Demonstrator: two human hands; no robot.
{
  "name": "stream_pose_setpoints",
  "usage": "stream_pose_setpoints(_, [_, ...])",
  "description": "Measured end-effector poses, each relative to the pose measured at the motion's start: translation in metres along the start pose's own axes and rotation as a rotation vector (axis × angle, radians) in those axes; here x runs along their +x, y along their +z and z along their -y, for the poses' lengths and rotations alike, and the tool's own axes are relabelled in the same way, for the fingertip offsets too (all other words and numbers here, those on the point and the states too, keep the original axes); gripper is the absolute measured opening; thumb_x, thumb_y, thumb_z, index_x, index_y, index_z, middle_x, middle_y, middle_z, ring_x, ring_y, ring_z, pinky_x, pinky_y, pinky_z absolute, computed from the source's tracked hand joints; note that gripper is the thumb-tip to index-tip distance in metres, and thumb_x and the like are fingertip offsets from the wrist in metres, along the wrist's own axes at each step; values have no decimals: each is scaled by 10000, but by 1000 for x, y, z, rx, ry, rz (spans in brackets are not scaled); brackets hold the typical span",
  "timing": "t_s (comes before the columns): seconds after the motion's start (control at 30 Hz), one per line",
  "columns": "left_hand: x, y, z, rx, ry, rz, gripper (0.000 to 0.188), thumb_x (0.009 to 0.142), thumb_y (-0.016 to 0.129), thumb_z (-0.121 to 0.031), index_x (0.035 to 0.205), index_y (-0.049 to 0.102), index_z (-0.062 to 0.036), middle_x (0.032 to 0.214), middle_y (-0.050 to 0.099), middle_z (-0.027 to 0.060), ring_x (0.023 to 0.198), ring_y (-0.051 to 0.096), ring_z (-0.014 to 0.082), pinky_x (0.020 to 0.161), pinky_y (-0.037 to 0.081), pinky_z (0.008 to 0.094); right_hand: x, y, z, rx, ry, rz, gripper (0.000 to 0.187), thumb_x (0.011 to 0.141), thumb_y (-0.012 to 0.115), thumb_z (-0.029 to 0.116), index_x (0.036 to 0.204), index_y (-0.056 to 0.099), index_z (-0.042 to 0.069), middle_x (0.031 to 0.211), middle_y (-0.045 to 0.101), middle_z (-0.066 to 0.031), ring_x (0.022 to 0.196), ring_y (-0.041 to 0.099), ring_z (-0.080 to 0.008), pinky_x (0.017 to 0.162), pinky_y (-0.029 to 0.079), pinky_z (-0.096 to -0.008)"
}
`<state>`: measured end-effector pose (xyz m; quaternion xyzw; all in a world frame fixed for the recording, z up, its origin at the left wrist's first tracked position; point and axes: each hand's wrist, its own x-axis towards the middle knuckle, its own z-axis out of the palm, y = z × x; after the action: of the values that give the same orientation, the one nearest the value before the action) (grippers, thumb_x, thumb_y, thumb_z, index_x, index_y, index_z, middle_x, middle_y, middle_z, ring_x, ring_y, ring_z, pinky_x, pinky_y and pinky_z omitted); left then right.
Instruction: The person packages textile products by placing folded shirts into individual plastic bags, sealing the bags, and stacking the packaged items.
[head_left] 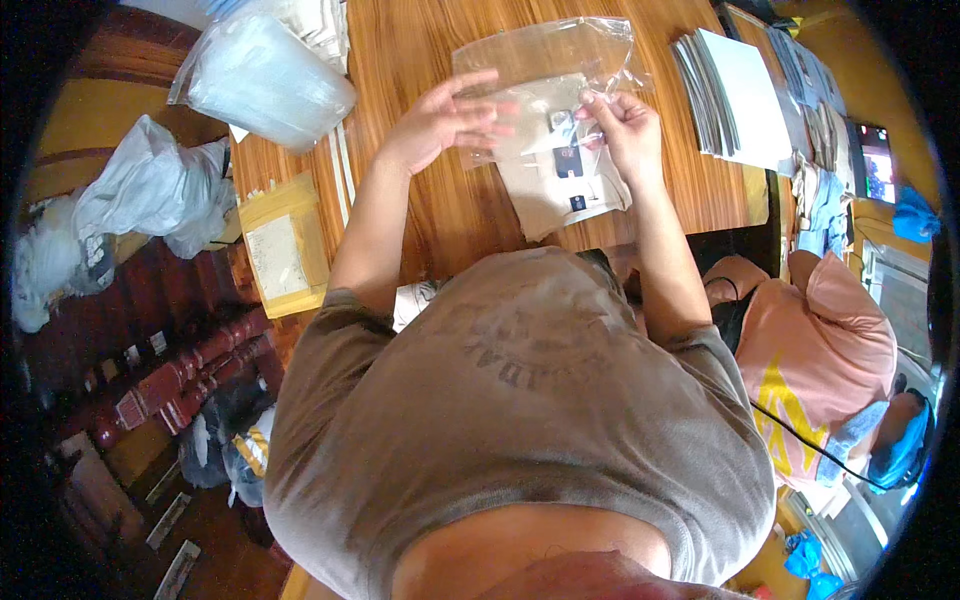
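Right grip [630,128] on bag [548,46] — sheets [745,95] near

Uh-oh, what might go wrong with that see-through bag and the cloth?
The clear plastic bag might tear where the right hand pinches it. Also, the folded beige cloth lies near the front edge of the table, so a bump might slide it off.

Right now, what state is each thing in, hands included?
Left hand: open, fingers spread, blurred
Right hand: pinching the clear bag
Clear bag: partly overlapping the cloth; inside or under, cannot tell
Cloth: folded, flat on the table
Bag pile: stacked
Boards: stacked, edges slightly fanned
Screen: lit
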<state>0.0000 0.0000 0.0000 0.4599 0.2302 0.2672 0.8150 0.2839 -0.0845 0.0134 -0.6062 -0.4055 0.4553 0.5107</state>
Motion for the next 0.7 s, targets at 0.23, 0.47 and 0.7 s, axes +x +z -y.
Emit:
stream_pose_setpoints(0.23, [7,43,-35,799,157,-315,229,1028,585,-194,1137,700,-29,1053,773,106,902,733,229,797,599,394,2,-42,32,-982,-499,-211,727,702,957,382,1252,657,13,1227,649,-204,1050,674,-313,870,555,-398])
stream_pose_setpoints(0.47, [-12,150,-159,1169,-69,1006,169,975,575,-165,1004,684,-39,845,724,128,827,708,258,741,543,407,-24,34,67,-448,-997,935,494,699,929,244,1141,726,157,1459,577,-117,1445,446,-379,1187,341,-552])
stream_pose_setpoints(0.7, [-14,-32,-177,-376,397,-231,617,1068,424,-502,1622,347,-240,1710,281,109,1590,221,250,1286,206,476,-3,20,38,406,-126,653,236,990,729,166,787,679,57,768,719,-65,728,725,-149,686,581,-307])
